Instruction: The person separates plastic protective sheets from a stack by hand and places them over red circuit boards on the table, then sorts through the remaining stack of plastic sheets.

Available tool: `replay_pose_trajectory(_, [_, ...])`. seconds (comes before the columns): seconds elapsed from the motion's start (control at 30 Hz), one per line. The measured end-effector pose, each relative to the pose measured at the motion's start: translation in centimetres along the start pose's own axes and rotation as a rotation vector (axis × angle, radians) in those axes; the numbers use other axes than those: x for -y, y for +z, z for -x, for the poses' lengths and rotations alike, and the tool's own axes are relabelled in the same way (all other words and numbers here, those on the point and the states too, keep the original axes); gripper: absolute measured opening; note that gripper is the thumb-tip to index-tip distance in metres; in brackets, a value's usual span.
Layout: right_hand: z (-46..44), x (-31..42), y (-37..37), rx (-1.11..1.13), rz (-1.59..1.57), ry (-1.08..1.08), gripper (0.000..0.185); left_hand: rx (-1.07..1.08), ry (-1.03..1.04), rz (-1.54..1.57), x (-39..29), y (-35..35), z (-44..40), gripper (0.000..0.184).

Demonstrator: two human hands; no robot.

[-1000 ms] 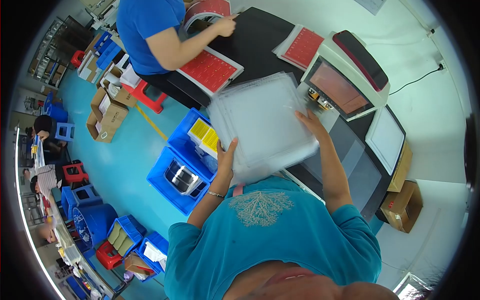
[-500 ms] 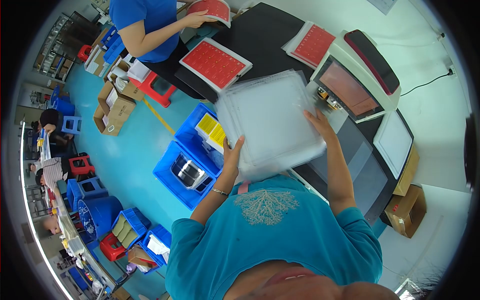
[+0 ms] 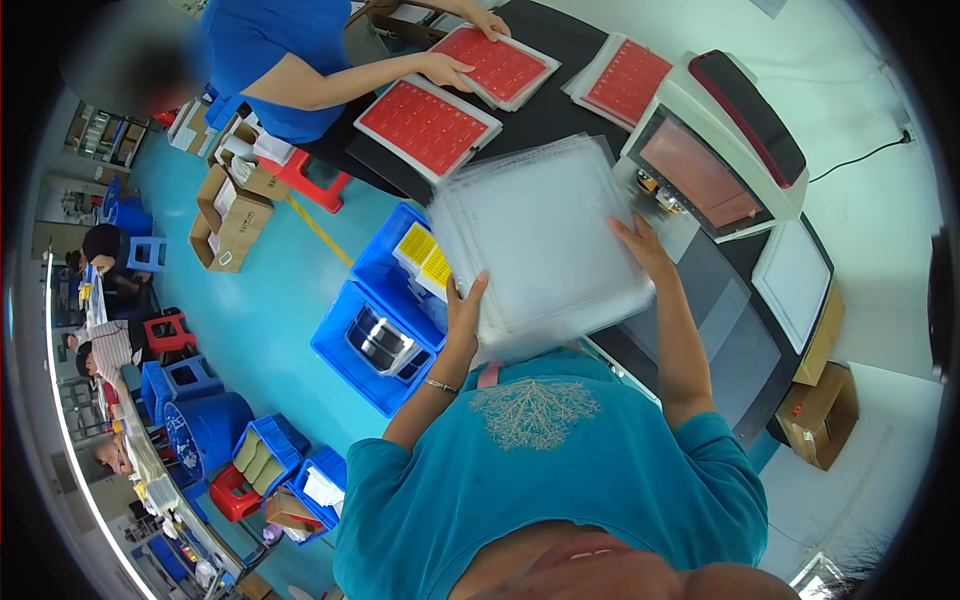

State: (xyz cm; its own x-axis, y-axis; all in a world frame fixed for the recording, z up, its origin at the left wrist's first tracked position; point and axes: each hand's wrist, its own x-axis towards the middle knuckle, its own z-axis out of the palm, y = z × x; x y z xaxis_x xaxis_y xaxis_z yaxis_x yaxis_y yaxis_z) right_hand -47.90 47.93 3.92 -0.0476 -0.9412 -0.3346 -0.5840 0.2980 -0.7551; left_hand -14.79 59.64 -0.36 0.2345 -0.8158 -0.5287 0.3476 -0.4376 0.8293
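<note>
A stack of translucent plastic sheets (image 3: 550,240) is held in front of my chest, its edges slightly uneven. My left hand (image 3: 466,308) grips the stack's left side, thumb on top and the other fingers out of sight beneath. On the right edge, my right hand (image 3: 643,248) is closed the same way, with its thumb over the top sheet. The far edge of the stack reaches close to a pile of red printed sheets (image 3: 425,125) on the black table (image 3: 545,35). Just right of my right hand stands a white machine with a tinted window (image 3: 700,175).
A co-worker in a blue top (image 3: 270,60) handles another red sheet pile (image 3: 497,65) across the table. A third red pile (image 3: 625,82) lies by the machine. Blue bins (image 3: 345,310) stand at my left. A white framed panel (image 3: 792,285) and cardboard boxes (image 3: 820,415) are at right.
The co-worker has lowered the raised red sheets onto the table, beside the nearer pile, with both hands on them. My hands and the plastic stack stay nearly in place.
</note>
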Motion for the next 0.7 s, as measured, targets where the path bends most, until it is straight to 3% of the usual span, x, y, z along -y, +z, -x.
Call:
replay_pose_trajectory(0.37, [-0.1, -0.3, -0.2, 0.026, -0.023, 0.005, 0.105, -0.003, -0.006, -0.014, -0.6, 0.2, 0.3, 0.109])
replay_pose_trajectory(0.47, [-0.1, -0.2, -0.4, 0.043, -0.019, 0.015, 0.106, -0.01, 0.038, 0.001, -0.2, 0.3, 0.3, 0.09])
replay_pose_trajectory(0.57, [-1.2, -1.4, 0.2, 0.036, 0.017, -0.01, 0.106, -0.076, 0.049, -0.078, 1.6, -0.6, -1.2, 0.089])
replay_pose_trajectory(0.63, [-2.3, -3.0, 0.6, 0.023, -0.02, -0.075, 0.106, -0.041, 0.063, -0.083, 1.2, -1.0, -1.5, 0.098])
replay_pose_trajectory(0.7, [-1.9, -2.4, 0.1, 0.125, -0.057, 0.014, 0.105, 0.028, 0.004, -0.042, 0.6, -0.9, -0.5, 0.1])
